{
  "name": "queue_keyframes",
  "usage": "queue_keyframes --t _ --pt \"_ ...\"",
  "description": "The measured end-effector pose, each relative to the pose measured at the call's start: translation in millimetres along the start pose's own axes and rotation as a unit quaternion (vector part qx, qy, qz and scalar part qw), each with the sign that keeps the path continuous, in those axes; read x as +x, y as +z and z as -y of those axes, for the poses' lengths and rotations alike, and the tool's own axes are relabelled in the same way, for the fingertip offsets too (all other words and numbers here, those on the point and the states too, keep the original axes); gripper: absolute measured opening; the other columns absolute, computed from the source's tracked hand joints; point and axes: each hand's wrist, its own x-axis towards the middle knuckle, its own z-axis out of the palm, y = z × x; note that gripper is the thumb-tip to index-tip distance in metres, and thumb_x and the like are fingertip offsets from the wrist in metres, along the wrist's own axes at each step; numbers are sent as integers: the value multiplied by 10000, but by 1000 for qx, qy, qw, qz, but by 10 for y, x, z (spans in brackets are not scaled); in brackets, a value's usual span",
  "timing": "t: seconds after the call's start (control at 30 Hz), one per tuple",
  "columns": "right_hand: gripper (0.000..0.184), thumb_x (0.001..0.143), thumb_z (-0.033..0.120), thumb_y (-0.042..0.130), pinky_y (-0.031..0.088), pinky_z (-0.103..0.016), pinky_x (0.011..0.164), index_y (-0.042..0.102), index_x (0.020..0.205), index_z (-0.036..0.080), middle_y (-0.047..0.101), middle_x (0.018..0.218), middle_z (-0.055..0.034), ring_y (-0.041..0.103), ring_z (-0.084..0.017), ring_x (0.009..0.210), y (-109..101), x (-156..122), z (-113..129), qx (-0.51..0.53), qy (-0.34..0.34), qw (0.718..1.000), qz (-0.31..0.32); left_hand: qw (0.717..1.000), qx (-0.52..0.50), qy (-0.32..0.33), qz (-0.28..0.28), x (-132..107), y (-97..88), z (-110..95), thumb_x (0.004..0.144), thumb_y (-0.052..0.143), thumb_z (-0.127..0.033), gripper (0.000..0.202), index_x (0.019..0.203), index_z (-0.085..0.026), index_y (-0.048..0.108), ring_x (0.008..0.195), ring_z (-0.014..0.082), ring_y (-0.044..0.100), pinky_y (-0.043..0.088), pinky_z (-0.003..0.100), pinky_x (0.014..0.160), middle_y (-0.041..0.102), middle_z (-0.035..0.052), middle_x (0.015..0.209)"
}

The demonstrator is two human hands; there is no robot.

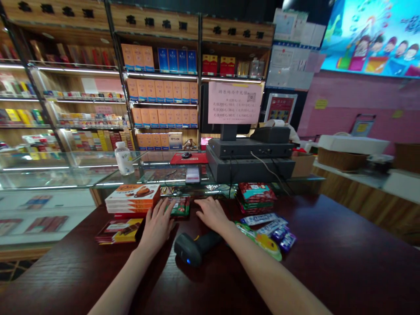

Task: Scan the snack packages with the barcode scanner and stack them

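- The left hand (157, 225) lies open and palm down with its fingers spread, gripping nothing. Its fingertips are just beside the right end of a stack of flat orange-and-white snack boxes (133, 199); whether they touch it, I cannot tell.
- The right hand (211, 214) is also open, palm down and empty, on or just above a dark red wooden counter (331, 245), with its fingers pointing far.
- A black handheld barcode scanner (197, 247) with a yellow trigger lies on its side on the counter, near and between the hands. Its long axis runs from the end with a small blue light at near left to the handle at far right. The handle points toward the right wrist, leaving the right hand the nearer one.
- A small red-and-green foil packet (180, 206) lies just beyond the left hand's fingers.
- Right of the right hand are a stack of red-and-green packets (256, 197), blue wrapped sweet bars (271, 227) and a green-and-yellow pouch (262, 245).
- At near left, a flat red-and-yellow chocolate box (120, 232) lies on the counter.
- Farther off, a clear plastic bottle (124, 159), a black smartphone (193, 175) and a dark grey cash register (249, 159) stand on a glass display case (65, 173), with shelves of orange boxes (160, 92) beyond.
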Motion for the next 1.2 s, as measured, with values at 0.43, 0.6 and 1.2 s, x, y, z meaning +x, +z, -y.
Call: queue_keyframes --t 0.43,0.6,1.2 --pt "446 923 217 551 391 -412 1009 580 1367 240 634 1382 -37 493 -259 1229 -476 -432 -543 -37 14 996 -80 995 28 42 83 283 -116 -296 899 485 -188 600 1490 -265 411 1301 312 530 493 466 1003 508 123 1494" --pt "440 920 197 548 359 -405 1080 589 1357 228 617 1402 -30 468 -247 1271 -639 -612 -864 -38 44 991 -124 994 -10 77 81 565 -127 -670 858 550 -182 650 1489 -261 418 1312 340 532 476 503 1022 499 130 1507" --pt "365 959 291 542 393 -405 1050 618 1315 255 607 1400 -54 458 -246 1315 -896 -938 -1777 -31 192 963 -187 975 -109 157 115 1052 133 -1938 873 538 -218 628 1487 -250 410 1365 359 459 434 554 1042 485 155 1506"
